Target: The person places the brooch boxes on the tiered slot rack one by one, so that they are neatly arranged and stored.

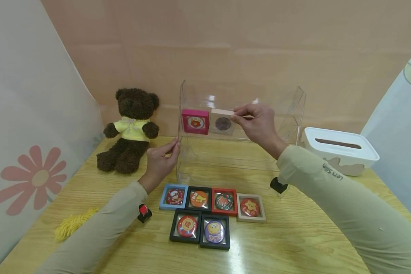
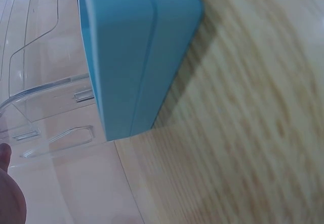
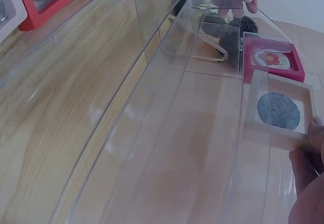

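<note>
My right hand (image 1: 260, 123) pinches the right edge of a beige square display frame (image 1: 222, 124) with a dark round badge in it. This frame stands on the upper tier of a clear acrylic rack (image 1: 226, 163), beside a magenta frame (image 1: 195, 130) with a red-flower badge. With thumb and fingertips my left hand (image 1: 160, 161) grips the rack's left side edge. The right wrist view shows the beige frame (image 3: 281, 107) behind the rack's clear front lip, my fingers at its lower corner. A light blue frame (image 2: 131, 57) fills much of the left wrist view.
Before the rack lie several badge frames, among them a red frame (image 1: 224, 212) and a black frame (image 1: 215, 245). A brown teddy bear (image 1: 130, 156) sits left, yellow yarn (image 1: 76, 222) lies front left, and a white tissue box (image 1: 339, 144) stands right.
</note>
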The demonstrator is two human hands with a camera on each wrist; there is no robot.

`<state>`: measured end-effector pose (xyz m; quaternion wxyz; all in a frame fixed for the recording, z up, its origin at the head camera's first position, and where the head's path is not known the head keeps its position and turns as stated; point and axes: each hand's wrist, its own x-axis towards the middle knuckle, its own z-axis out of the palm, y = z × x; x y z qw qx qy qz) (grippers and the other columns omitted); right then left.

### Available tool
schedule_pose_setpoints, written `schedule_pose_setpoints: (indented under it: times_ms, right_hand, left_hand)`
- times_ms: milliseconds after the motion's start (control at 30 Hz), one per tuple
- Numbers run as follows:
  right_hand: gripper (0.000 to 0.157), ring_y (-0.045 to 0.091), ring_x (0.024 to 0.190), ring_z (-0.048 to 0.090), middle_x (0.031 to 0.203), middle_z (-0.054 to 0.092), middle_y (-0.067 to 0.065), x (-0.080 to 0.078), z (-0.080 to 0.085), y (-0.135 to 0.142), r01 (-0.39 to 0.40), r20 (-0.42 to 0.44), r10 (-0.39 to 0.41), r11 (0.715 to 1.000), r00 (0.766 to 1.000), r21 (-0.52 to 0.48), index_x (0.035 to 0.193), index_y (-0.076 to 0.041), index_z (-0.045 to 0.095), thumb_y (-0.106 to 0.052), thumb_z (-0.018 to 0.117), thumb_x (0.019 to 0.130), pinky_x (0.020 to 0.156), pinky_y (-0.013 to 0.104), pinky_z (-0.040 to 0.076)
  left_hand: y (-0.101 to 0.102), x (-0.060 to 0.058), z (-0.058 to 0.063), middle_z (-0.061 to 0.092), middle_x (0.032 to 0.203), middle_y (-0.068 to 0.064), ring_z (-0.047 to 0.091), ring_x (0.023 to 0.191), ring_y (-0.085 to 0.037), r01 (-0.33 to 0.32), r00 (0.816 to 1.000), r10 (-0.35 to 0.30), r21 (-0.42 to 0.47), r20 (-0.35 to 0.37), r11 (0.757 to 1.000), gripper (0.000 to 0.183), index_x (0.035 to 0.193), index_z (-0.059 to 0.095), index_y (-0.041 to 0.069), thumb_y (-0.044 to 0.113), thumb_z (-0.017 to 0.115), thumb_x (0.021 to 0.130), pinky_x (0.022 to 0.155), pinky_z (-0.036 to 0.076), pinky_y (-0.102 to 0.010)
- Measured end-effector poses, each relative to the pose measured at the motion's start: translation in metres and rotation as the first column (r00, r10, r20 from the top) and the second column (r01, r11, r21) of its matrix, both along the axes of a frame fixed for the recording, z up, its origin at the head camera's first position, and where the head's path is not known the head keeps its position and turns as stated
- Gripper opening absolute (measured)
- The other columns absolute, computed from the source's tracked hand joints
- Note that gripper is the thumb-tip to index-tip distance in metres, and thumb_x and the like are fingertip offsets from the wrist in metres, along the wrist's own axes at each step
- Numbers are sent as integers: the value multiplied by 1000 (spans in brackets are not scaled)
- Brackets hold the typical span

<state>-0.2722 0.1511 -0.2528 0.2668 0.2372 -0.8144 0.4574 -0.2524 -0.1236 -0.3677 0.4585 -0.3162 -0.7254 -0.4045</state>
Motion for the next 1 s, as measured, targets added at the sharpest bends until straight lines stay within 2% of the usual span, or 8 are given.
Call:
schedule_pose_setpoints:
  times_ms: [200,467,700,1000]
  right_hand:
    - [8,20,85,68,90,71,13,0,-2,-3,-20,8,21,999,1000,-25,77,5,72,-1,77,78,70,22,55]
    - [8,18,84,68,89,71,11,0,-2,-4,-17,-12,17,1000,1000,-7,76,4,72,-1,78,77,70,22,55]
    - [8,18,83,68,89,71,11,0,-1,-2,-25,-18,25,1000,1000,-3,77,4,72,-1,78,76,70,22,55]
    - [15,23,89,67,101,69,14,3,3,4,-40,62,39,999,997,12,88,3,74,-8,79,78,70,23,55]
  left_hand:
    - [1,0,0,68,90,-19,69,64,-23,15,1000,-15,11,-4,1000,22,103,69,-9,-9,66,81,54,57,-36]
    - [0,1,1,68,88,-19,69,64,-22,-6,1000,6,-7,-2,1000,21,102,69,-9,-7,67,82,54,57,-35]
    - [1,-1,0,68,89,-19,69,64,-23,9,1000,-9,12,-3,1000,21,102,69,-9,-9,67,81,51,56,-33]
    - [0,-1,-1,69,87,-17,69,62,-22,9,1000,-9,14,5,1000,23,104,69,-8,-8,67,81,54,57,-36]
